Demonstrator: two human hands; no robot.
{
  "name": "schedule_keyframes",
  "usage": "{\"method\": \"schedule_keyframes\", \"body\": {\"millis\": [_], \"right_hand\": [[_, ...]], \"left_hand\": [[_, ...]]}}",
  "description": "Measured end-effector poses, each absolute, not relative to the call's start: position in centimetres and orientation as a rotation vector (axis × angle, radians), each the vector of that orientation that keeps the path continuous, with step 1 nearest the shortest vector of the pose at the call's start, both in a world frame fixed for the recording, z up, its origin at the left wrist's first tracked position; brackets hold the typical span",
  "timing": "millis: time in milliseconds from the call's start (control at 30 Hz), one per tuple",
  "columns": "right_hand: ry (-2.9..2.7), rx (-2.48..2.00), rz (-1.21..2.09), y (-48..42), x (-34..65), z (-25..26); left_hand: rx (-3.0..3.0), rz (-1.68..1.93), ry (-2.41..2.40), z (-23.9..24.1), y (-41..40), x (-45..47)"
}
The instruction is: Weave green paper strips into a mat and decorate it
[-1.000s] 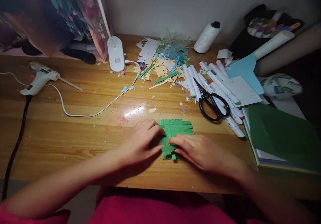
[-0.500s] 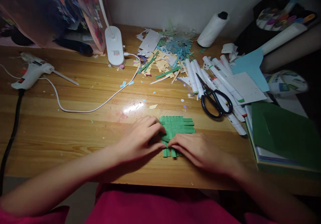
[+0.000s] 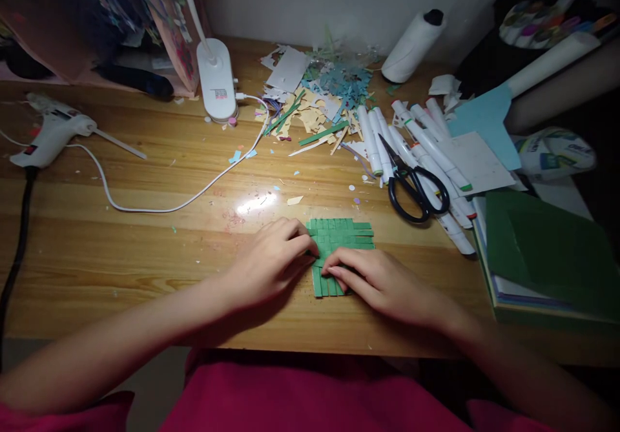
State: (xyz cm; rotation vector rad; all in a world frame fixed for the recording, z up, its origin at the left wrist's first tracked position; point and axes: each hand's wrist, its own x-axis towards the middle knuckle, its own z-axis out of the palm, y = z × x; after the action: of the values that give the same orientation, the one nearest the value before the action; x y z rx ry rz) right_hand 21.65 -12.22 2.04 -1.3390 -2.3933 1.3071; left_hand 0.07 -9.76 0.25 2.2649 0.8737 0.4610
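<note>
Wooden surface (image 3: 121, 257): left hand (image 3: 274, 257) at 9 o'clock, right hand (image 3: 387, 283) at 4, both on green woven mat (image 3: 339, 233), 5 o'clock of view centre. Can't tell whether either grip pinches strips (image 3: 318, 286). Probably mid-weave; next move calls for light fingertip control, mat flat.

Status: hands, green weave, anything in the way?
Left hand on green weave, left edge. Right hand at its lower part. Strip ends jut right. Scissors on markers, not blocking.
</note>
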Motion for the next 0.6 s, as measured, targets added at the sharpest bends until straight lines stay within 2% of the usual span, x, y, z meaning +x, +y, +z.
{"method": "schedule_keyframes", "body": {"millis": [200,367,600], "right_hand": [[-2.388,-1.316,1.258,-12.4,21.6,2.3],[-2.370,-1.293,1.057,-12.7,21.9,2.2],[-2.348,-1.227,0.941,-12.8,21.8,1.8]], "left_hand": [[2.234,0.502,0.887,0.1,-10.0,0.3],[2.255,0.503,0.922,0.2,-10.0,0.2],[2.777,0.543,0.734,1.1,-11.8,0.0]]}}
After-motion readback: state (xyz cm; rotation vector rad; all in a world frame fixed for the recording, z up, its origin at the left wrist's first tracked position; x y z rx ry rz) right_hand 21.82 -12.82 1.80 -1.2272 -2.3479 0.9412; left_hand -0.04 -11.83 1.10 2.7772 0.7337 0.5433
